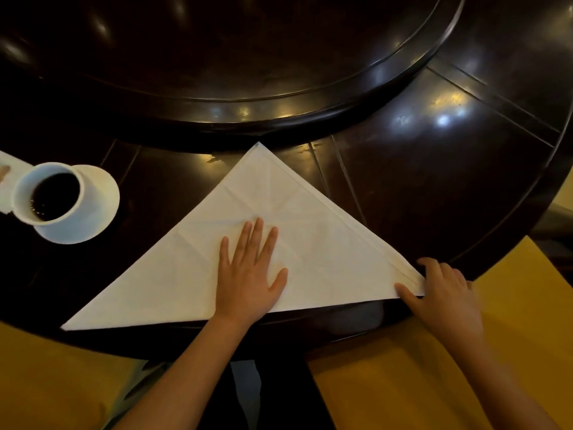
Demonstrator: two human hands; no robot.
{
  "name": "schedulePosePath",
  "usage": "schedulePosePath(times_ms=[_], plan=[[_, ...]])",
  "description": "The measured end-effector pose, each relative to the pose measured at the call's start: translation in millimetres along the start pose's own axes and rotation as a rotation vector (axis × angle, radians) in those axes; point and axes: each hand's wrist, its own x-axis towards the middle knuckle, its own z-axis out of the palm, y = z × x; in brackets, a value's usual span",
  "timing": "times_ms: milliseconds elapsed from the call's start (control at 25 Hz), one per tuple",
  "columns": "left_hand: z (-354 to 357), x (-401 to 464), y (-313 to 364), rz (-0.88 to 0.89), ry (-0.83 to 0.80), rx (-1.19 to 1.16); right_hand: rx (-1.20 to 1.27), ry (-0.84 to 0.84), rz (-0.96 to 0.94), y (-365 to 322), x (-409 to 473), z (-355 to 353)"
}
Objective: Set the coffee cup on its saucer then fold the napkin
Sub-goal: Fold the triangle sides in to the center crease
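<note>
Already the white ceramic coffee cup point(49, 193) sits on its white saucer point(93, 209) at nine o'clock, while my left hand point(251, 271) presses flat, fingers spread, on the white cloth napkin point(310, 218) folded into a triangle, and my right hand point(446, 293) pinches its four-o'clock corner for further folds.

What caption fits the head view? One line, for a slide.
Left hand flattens the triangle-folded napkin while right hand pinches its corner; coffee cup sits on saucer.

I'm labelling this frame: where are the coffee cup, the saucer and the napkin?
coffee cup point(79, 193): head view, right outer wall.
saucer point(102, 200): head view, bare right rim.
napkin point(310, 225): head view, middle of cloth.
</note>
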Motion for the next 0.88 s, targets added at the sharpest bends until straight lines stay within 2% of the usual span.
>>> schedulePosePath(times_ms=[160,240,360,440,560,640,720,880], plan=[[-2.5,0.3,0.5,-0.005,-0.021,0.0,0.242,-0.126,-0.052,8.2,9.0,-9.3],[-3.9,0.9,0.9,-0.005,-0.025,-0.001,0.459,-0.22,-0.086,6.4,7.9,-21.3],[-5.2,0.6,1.0,-0.006,-0.028,-0.012,0.72,-0.287,-0.276,-4.9,6.7,-48.2],[-5.5,0.7,0.7,-0.006,-0.033,-0.018,0.756,-0.339,-0.393,-18.4,13.3,-63.5],[-4.6,1.1,0.7,-0.005,-0.026,-0.016,0.873,-0.547,-0.506,-49.8,26.1,-86.2],[-4.5,0.9,0.4,-0.004,-0.025,-0.027,0.85,-0.599,-0.578,-71.0,37.3,-95.9],[-5.3,1.0,-0.2,-0.01,-0.023,-0.057,0.748,-0.512,-0.631,-90.8,48.4,-99.5],[-7.6,-1.6,-0.5,-0.044,0.034,-0.175,0.631,-0.19,-0.66,-131.3,67.7,-95.0]])
